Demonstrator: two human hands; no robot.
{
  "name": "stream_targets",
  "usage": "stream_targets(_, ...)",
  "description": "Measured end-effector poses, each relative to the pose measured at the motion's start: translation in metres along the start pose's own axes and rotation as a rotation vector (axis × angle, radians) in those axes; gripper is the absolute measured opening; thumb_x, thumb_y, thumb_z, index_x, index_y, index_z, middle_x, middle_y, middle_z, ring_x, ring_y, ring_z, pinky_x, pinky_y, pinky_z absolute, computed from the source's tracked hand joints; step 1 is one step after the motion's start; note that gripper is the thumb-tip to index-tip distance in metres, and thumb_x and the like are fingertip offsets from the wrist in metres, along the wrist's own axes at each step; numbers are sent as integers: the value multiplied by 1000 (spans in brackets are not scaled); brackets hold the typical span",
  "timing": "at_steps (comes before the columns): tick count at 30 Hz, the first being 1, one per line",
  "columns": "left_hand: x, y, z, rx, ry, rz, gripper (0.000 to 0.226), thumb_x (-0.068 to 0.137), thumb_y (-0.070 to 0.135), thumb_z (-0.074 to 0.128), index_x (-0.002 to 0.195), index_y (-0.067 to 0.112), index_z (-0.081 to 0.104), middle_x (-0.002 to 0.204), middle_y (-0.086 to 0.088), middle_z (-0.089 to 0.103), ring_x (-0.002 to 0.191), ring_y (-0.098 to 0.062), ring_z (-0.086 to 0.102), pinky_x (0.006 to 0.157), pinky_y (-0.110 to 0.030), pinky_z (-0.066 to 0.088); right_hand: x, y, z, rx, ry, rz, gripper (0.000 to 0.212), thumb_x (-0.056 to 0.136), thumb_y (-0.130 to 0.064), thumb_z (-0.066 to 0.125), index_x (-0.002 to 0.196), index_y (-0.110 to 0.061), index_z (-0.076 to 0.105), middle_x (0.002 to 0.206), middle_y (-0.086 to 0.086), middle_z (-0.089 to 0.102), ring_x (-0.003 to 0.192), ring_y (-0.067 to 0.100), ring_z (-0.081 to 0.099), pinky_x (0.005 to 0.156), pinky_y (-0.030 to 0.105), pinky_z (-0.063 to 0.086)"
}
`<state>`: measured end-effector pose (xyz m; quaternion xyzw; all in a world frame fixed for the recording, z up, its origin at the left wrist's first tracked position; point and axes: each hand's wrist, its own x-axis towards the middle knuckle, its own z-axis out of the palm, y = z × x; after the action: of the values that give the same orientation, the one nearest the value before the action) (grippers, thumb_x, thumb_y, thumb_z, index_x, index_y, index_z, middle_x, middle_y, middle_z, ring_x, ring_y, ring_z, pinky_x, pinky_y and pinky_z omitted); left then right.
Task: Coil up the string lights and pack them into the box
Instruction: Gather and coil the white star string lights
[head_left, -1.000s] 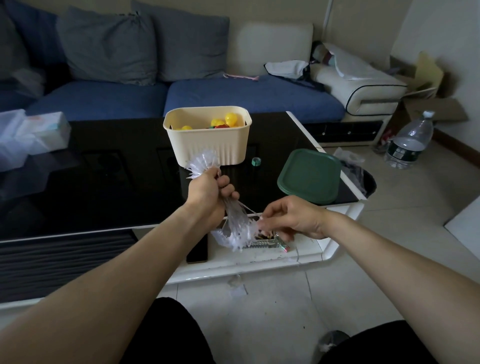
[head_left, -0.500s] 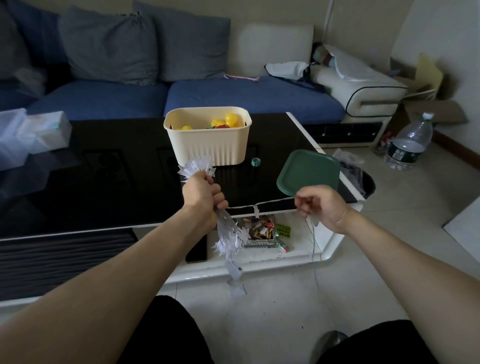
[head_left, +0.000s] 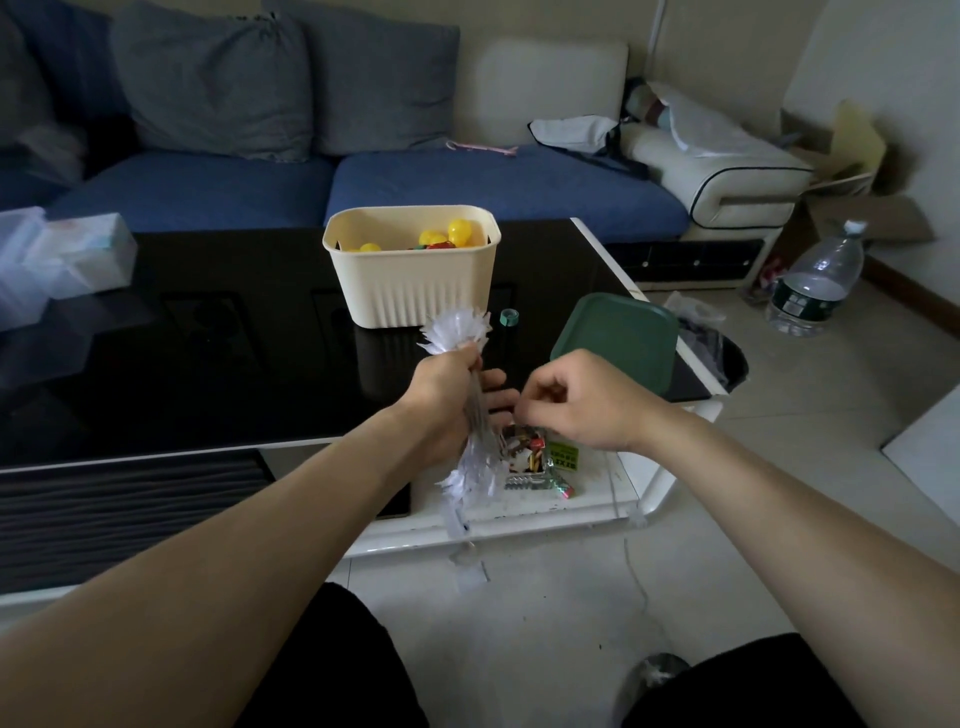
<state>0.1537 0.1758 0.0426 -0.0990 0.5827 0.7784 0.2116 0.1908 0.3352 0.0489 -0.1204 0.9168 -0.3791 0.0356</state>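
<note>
1. The left hand (head_left: 447, 395) has its fingers (head_left: 491, 382) curled round the bundled lights (head_left: 457, 332); the right hand (head_left: 582, 400) has its fingers (head_left: 535, 402) bent in a pinch just beside the left hand. Whether they grip the wire cannot be told.
2. The sofa (head_left: 493, 182) runs across 12 o'clock, behind everything, with grey cushions (head_left: 208, 83) on its back.
3. The tabletop (head_left: 208, 364) is black and glossy and fills the 9 to 12 o'clock part of the view, with a white lower ledge (head_left: 597, 493) at its near right corner.
4. The box (head_left: 413, 275), cream and ribbed, stands on the tabletop at 12 o'clock from the hands, open, with yellow balls (head_left: 460, 231) inside.
5. The lid (head_left: 615, 338), green, lies flat on the tabletop at 2 o'clock from the hands, apart from the box.
6. A water bottle (head_left: 815, 283) stands on the floor at 2 o'clock, well apart from the tabletop.
7. The lights stick out above the left fist as a white spiky tuft and hang below it as a second tuft, over the ledge; a thin wire (head_left: 636, 571) trails to the floor at 5 o'clock.
8. A snack packet (head_left: 540, 462) lies on the ledge, under the right hand.
9. A small green ring (head_left: 509, 317) lies on the tabletop between box and lid.
</note>
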Motion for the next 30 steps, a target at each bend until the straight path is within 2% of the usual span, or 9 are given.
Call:
stream_targets(3,-6,-6,5,82,-117,-90,32,107,27,34,86,8,49,82,-16,62,56,-25,63,49,-36,54,1,-8,8,-38,-36,15,17,90,-17,68,76,-12,76,71,5,73,67,22,68,64,38,53)
stream_targets(6,-8,-14,11,236,-190,-80,33,106,25,35,93,5,58,73,-14,58,53,-24,56,46,-33,51,2,-11,11,-81,-49,55,28,85,-11,67,58,-20,66,51,-8,60,46,4,52,50,19,39)
stream_targets(9,-6,-18,13,398,-192,-36,33,104,23,37,87,5,59,65,-12,57,46,-23,53,43,-28,39,1,-12,11,-92,-54,105,39,83,-12,68,48,-25,57,43,-12,53,40,3,46,45,14,34)
stream_targets(12,-7,-18,12,539,-227,-28,29,99,18,35,88,10,61,65,-14,61,49,-23,59,47,-25,34,-1,-15,10,-96,-61,120,38,82,-8,67,47,-22,59,46,-7,59,39,3,48,44,14,35)
stream_targets(15,-11,-13,13,587,-264,-16,34,99,21,32,82,13,61,62,-14,61,45,-18,48,44,-21,29,-4,-14,9,168,-26,137,23,85,-1,69,63,-9,68,60,14,69,46,13,59,48,22,47)
stream_targets(18,-9,-8,11,504,-284,-15,37,100,21,30,81,13,61,62,-13,56,42,-15,32,43,-20,18,-6,-11,5,524,35,146,14,82,2,77,79,-5,66,62,11,68,47,16,61,51,24,53)
stream_targets(22,-3,-1,8,313,-139,-18,37,103,29,34,69,17,43,55,-2,40,34,-10,22,37,-15,17,-5,-8,-4,753,85,262,30,81,-7,79,91,-11,51,73,15,68,45,15,56,48,27,52)
stream_targets(27,-1,6,2,155,-24,43,32,99,23,38,67,21,38,53,2,35,39,-11,22,39,-18,15,-11,3,-13,784,-255,383,30,77,-18,77,103,-10,62,83,12,68,56,16,62,47,24,52)
stream_targets(30,-1,8,-2,65,28,84,30,98,20,37,68,21,36,54,2,32,42,-12,21,42,-21,14,-10,9,-13,684,-332,485,25,82,-22,76,103,-11,67,78,7,68,51,9,55,43,17,41)
